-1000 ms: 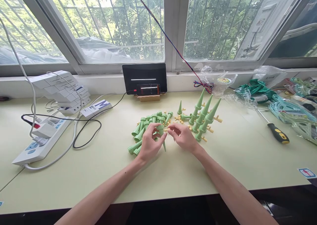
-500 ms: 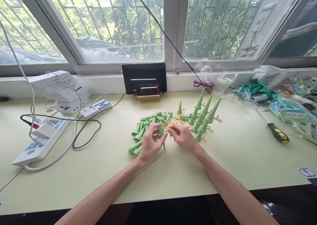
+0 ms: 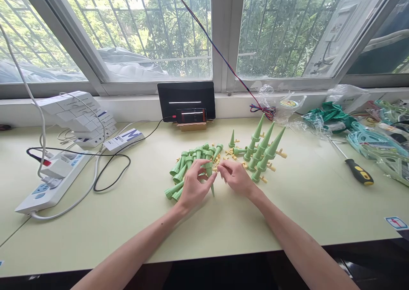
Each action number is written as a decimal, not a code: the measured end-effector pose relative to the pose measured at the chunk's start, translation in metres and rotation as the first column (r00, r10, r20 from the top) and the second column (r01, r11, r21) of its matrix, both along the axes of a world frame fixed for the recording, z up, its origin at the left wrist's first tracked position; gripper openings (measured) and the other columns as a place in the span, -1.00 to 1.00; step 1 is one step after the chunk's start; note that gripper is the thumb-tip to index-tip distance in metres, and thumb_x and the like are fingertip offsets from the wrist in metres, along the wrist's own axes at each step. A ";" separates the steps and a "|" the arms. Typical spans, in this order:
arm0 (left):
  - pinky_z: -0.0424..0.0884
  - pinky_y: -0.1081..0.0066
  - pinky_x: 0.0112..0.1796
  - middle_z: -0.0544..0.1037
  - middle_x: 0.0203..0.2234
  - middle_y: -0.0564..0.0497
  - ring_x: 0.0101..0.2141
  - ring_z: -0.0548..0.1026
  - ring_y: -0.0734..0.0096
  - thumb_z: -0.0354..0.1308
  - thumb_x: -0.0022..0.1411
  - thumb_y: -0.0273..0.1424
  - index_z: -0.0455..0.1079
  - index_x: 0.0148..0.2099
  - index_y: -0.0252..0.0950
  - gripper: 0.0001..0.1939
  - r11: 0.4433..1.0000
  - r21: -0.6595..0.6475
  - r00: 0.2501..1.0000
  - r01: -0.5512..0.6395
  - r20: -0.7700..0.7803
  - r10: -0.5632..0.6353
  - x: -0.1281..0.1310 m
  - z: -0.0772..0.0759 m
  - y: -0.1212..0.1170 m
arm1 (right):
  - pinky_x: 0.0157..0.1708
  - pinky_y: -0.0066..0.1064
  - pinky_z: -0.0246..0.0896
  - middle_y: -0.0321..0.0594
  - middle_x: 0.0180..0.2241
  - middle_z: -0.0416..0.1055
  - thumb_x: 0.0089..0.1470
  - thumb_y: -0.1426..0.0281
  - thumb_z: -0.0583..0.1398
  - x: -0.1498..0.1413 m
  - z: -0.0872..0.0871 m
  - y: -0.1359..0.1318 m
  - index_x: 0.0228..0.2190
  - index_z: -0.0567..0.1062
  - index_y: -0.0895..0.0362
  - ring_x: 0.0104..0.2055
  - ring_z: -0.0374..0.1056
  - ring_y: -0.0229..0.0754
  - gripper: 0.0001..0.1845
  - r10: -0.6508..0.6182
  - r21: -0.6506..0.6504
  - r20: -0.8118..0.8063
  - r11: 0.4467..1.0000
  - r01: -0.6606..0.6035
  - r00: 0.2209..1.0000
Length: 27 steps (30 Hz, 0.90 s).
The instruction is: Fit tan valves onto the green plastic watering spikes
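My left hand (image 3: 195, 182) is closed on a green plant watering spike (image 3: 209, 170), its narrow tip pointing down towards me. My right hand (image 3: 235, 177) pinches a small yellow valve (image 3: 215, 169) against the side of that spike; whether it is seated there I cannot tell. Behind and left of my left hand lies a heap of green spikes (image 3: 180, 170). Loose yellow valves (image 3: 230, 153) are scattered just beyond my fingers. To the right of my right hand, stacked spikes with yellow valves (image 3: 262, 149) stand tip up, and a single spike (image 3: 231, 140) stands behind.
A tablet (image 3: 187, 96) and a phone (image 3: 191, 116) lean at the back by the window. On the left are white boxes (image 3: 79, 115), cables and a power strip (image 3: 53, 188). A screwdriver (image 3: 359, 170) and plastic-wrapped items (image 3: 332, 117) lie on the right.
The held spike has shifted very slightly, its tip moving a little to the right and towards me. The yellow valve shows a bit more between my hands.
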<state>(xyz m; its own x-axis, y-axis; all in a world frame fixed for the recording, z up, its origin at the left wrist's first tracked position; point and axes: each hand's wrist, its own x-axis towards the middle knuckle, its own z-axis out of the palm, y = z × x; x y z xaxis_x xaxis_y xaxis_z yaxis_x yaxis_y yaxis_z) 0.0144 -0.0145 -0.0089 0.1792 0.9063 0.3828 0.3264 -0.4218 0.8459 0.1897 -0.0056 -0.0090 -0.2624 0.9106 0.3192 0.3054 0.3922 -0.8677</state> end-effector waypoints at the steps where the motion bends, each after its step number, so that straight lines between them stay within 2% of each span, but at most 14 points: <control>1: 0.57 0.40 -0.26 0.41 -0.10 -0.05 -0.25 0.53 0.43 0.21 0.24 -0.30 0.34 0.01 -0.21 -0.69 1.000 0.002 1.000 0.003 0.003 -0.003 0.000 0.000 0.000 | -0.53 -0.42 0.10 -0.33 -0.60 0.29 0.30 0.20 0.06 0.000 0.000 0.000 -0.52 0.34 0.10 -0.59 0.18 -0.29 -0.62 -0.005 0.001 0.008 1.000 0.005 1.000; 3: 0.58 0.39 -0.27 0.41 -0.09 -0.05 -0.26 0.53 0.44 0.21 0.24 -0.29 0.34 0.01 -0.21 -0.69 1.000 0.005 1.000 0.005 0.005 -0.005 0.000 0.000 0.000 | -0.53 -0.42 0.11 -0.33 -0.60 0.30 0.30 0.18 0.06 0.000 0.000 0.000 -0.52 0.35 0.10 -0.59 0.19 -0.29 -0.61 -0.010 -0.004 0.005 1.000 0.010 1.000; 9: 0.58 0.40 -0.26 0.40 -0.12 -0.03 -0.27 0.53 0.45 0.23 0.23 -0.29 0.35 0.00 -0.20 -0.69 1.000 -0.002 1.000 -0.020 0.014 0.020 0.000 0.002 0.001 | -0.49 -0.41 0.22 -0.24 -0.43 0.44 0.23 0.17 0.15 -0.001 0.000 0.000 -0.26 0.46 0.11 -0.52 0.28 -0.26 -0.74 0.012 -0.013 -0.053 1.000 -0.013 0.998; 14: 0.58 0.38 -0.26 0.39 -0.09 -0.03 -0.32 0.52 0.49 0.24 0.22 -0.27 0.35 0.00 -0.20 -0.67 0.999 -0.025 0.999 -0.032 -0.002 0.032 0.000 0.002 0.000 | -0.49 -0.41 0.22 -0.26 -0.46 0.42 0.24 0.21 0.14 -0.001 -0.001 0.000 -0.28 0.45 0.11 -0.51 0.29 -0.25 -0.77 0.017 -0.018 -0.072 1.000 -0.018 0.997; 21: 0.59 0.37 -0.29 0.40 -0.06 -0.06 -0.31 0.52 0.45 0.24 0.20 -0.23 0.35 0.01 -0.20 -0.65 0.999 -0.040 1.000 -0.027 -0.016 0.027 -0.002 -0.001 0.001 | -0.51 -0.41 0.15 -0.33 -0.56 0.33 0.26 0.24 0.10 0.000 -0.002 0.001 -0.38 0.39 0.10 -0.55 0.24 -0.26 -0.77 0.010 -0.025 -0.025 1.000 -0.010 1.000; 27: 0.59 0.39 -0.31 0.41 -0.08 -0.05 -0.34 0.51 0.47 0.24 0.20 -0.23 0.35 0.00 -0.20 -0.65 0.999 -0.034 1.000 -0.011 -0.013 0.011 -0.001 -0.001 0.000 | -0.55 -0.40 0.05 -0.37 -0.67 0.24 0.29 0.22 0.05 0.000 -0.001 0.000 -0.54 0.28 0.08 -0.61 0.14 -0.26 -0.63 -0.018 -0.026 0.037 1.000 0.018 0.999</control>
<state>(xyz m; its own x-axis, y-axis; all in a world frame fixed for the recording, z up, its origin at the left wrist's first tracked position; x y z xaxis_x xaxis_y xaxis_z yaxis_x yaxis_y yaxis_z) 0.0132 -0.0147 -0.0099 0.1738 0.9207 0.3495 0.3418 -0.3892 0.8554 0.1897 -0.0056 -0.0099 -0.2569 0.9231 0.2860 0.3438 0.3639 -0.8657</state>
